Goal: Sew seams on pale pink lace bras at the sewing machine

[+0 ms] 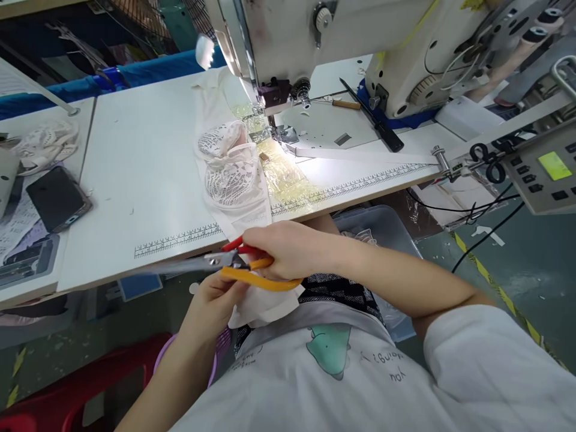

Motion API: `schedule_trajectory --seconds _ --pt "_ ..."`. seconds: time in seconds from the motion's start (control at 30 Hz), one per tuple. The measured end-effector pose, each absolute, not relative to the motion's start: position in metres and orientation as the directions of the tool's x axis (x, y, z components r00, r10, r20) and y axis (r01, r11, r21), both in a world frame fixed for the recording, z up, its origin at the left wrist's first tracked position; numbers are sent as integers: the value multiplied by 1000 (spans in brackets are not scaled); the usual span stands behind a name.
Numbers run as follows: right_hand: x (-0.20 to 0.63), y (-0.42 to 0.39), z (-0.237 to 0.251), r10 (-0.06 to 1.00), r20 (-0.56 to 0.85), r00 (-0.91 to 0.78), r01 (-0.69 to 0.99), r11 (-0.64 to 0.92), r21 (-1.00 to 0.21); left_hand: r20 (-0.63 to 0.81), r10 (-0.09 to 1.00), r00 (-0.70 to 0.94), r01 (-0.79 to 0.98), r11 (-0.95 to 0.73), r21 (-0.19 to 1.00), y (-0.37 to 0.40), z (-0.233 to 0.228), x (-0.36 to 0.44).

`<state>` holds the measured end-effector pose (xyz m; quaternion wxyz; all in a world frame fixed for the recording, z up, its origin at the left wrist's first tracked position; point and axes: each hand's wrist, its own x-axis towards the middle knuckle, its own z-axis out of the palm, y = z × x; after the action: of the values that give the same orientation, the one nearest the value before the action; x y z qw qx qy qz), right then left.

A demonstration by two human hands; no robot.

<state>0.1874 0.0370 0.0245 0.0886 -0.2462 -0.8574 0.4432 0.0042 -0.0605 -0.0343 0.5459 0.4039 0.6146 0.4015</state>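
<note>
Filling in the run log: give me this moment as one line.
right hand: grips scissors | left hand: holds white fabric | lace garment: on table by sewing machine

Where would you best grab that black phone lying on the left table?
Probably by its long edges, coming straight down from above. The black phone lies flat and skewed on papers, with its sides apparently clear of neighbouring things, so fingers could pinch across its narrow width.

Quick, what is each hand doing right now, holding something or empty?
Right hand: closed on the orange-handled scissors.
Left hand: closed on the white fabric just below the scissors.
</note>
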Motion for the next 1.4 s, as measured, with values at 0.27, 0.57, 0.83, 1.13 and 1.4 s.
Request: schedule_trajectory --seconds 0.27,0.57,0.83,1.13,1.4 --pt "236 -12 -31 533 -143 -834 298 216 -930 -387 912 -139 -123 371 920 -61 -25 8" --pt "227 -30 -50 498 -298 -815 472 271 -839 -383 914 -130 -21 384 923 -61 -27 17" --pt "214 -28 -40 537 -373 -757 575 276 -770 -345 929 -138 80 357 930 -62 -23 19" --pt "215 -31 -45 711 -341 -615 623 173 -763 -224 972 -72 278 236 931 -60 -16 17" --pt "213 -17 -34 786 -162 -596 333 59 -941 -68 994 80 413 29 910 -67 -19 32"
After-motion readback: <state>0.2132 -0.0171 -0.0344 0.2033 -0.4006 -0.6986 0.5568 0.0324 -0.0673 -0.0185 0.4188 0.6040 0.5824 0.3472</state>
